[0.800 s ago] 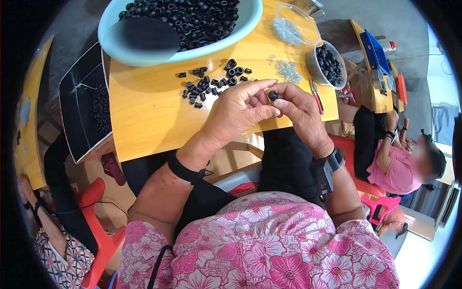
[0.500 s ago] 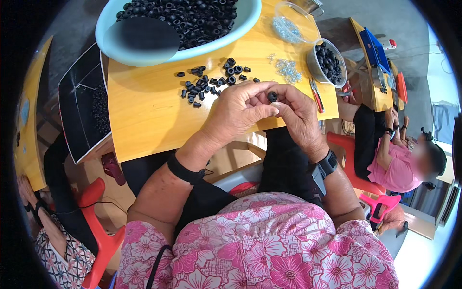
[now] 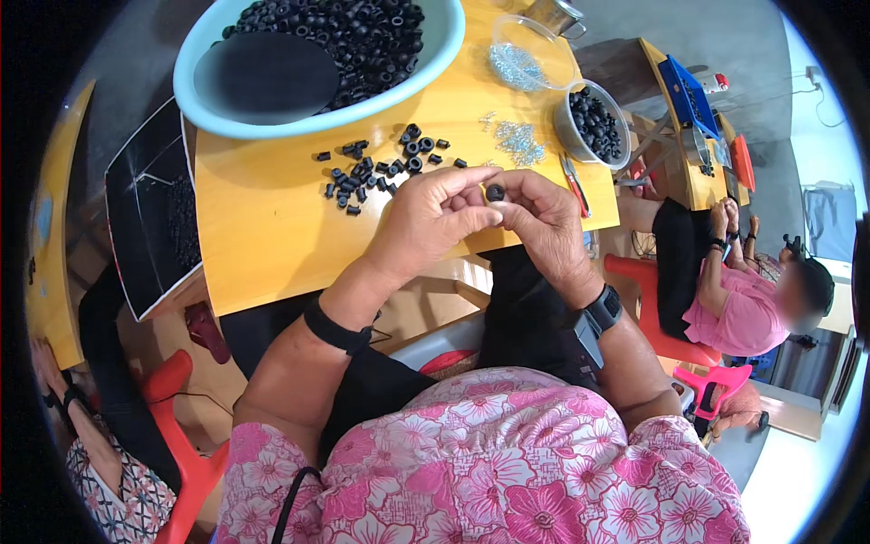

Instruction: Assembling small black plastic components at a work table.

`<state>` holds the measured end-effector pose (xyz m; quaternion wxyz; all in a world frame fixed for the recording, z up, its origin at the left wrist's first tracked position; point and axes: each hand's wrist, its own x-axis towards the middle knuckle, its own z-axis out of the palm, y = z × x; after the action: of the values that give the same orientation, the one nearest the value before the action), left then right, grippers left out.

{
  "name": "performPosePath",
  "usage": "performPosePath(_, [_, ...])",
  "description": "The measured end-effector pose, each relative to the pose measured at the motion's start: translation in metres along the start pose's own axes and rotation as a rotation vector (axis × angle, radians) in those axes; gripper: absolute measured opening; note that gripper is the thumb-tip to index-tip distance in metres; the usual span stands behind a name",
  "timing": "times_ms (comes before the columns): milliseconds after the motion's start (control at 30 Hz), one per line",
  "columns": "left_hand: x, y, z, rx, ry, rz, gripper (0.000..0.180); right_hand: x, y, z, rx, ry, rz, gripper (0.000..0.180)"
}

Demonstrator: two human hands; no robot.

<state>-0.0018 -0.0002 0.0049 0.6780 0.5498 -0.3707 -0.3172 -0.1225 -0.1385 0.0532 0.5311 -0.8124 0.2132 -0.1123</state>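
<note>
1. The yellow counter [image 3: 272, 236] filled the upper middle of the frame, its near edge running just under the person's two hands.
2. A wide pale-blue basin [image 3: 435, 54] sat at the top centre, heaped with small black rings, with a flat dark disc [image 3: 263, 77] resting in its left part.
3. A black tray [image 3: 149, 218] hung off the counter's left edge, at the left of the frame.
4. Toward the upper right stood a clear bowl [image 3: 530, 59] of small silvery bits and, just right of it, a small round tub [image 3: 594, 122] of black pieces; red-handled pliers [image 3: 573, 181] lay below the tub.
5. A loose scatter of black rings [image 3: 381, 168] lay on the counter, just above and left of the hands, closer to the left one.
6. The left hand [image 3: 430, 218] came in from the lower left, fingers curled and thumb pressed toward the fingertips at the centre.
7. The right hand [image 3: 544, 222] met it from the right, its fingertips closed together against the left's.
8. The black ring [image 3: 495, 192] was pinched between both hands at centre frame, above the counter's near edge. It looked stubby and round; I could not tell which way its axis ran. Both hands touched it, neither nearer.
</note>
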Motion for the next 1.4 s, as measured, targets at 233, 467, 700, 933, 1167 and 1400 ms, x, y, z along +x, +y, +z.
performPosePath(233, [-0.003,0.003,0.001,0.065,-0.003,-0.052,0.026,0.02,0.02,-0.052,-0.34,0.402,-0.03,0.02])
performPosePath(467, [-0.005,0.001,-0.001,0.032,-0.033,-0.044,0.022,0.054,0.026,-0.11,-0.54,0.614,-0.159,0.024])
performPosePath(700, [-0.004,0.01,0.001,0.085,-0.131,0.01,0.013,0.057,0.022,-0.108,-0.52,0.63,-0.213,0.032])
performPosePath(933, [-0.007,0.01,0.001,0.181,-0.291,0.187,0.003,0.026,0.012,-0.016,-0.373,0.232,-0.221,0.02])
performPosePath(1167, [-0.009,0.008,0.001,0.205,-0.275,0.155,0.008,0.042,-0.004,0.014,-0.556,0.095,-0.32,0.025])
performPosePath(1400, [-0.007,0.013,-0.003,0.224,-0.401,0.04,0.009,0.066,-0.012,0.024,-0.46,0.047,-0.364,0.024])
